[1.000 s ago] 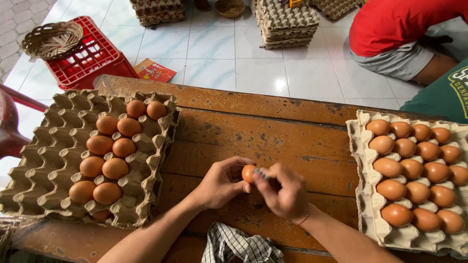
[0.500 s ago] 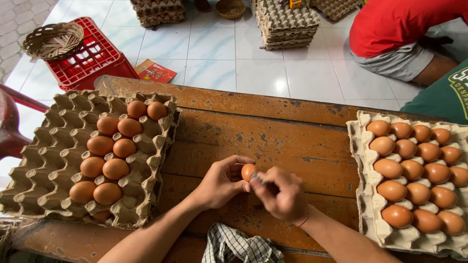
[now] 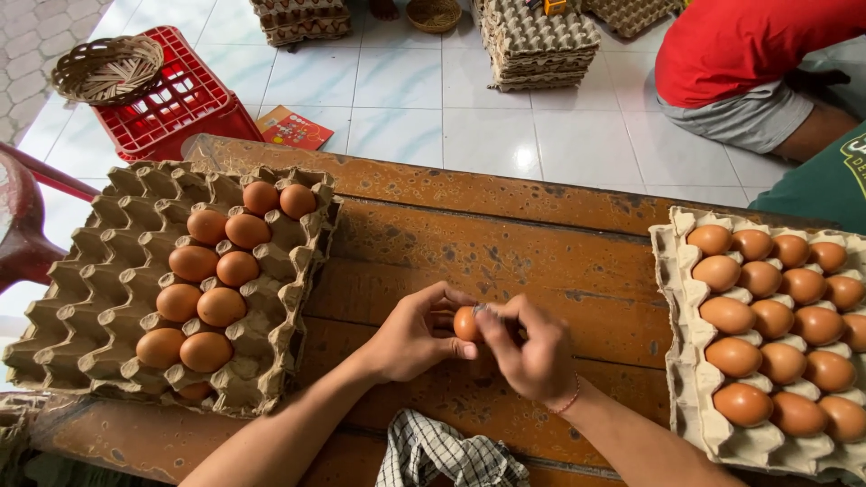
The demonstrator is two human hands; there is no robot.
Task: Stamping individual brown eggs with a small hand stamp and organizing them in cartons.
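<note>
My left hand [image 3: 413, 335] holds a brown egg [image 3: 465, 324] over the middle of the wooden table [image 3: 469, 234]. My right hand [image 3: 532, 347] presses a small metal-looking piece against the egg's right side; what that piece is I cannot tell. A grey egg tray [image 3: 108, 271] on the left carries several brown eggs [image 3: 221, 261] in its right-hand columns. A second tray [image 3: 686, 397] at the right is nearly full of brown eggs [image 3: 776, 307].
A checked cloth [image 3: 446, 455] lies at the table's near edge. On the tiled floor stand a red crate [image 3: 176, 108] with a woven basket [image 3: 106, 68], stacked egg trays [image 3: 537, 41] and a red packet [image 3: 293, 128]. A person in red sits at top right [image 3: 749, 45].
Both hands stay at the table's middle with the egg between them. My right fingers have shifted slightly against the egg.
</note>
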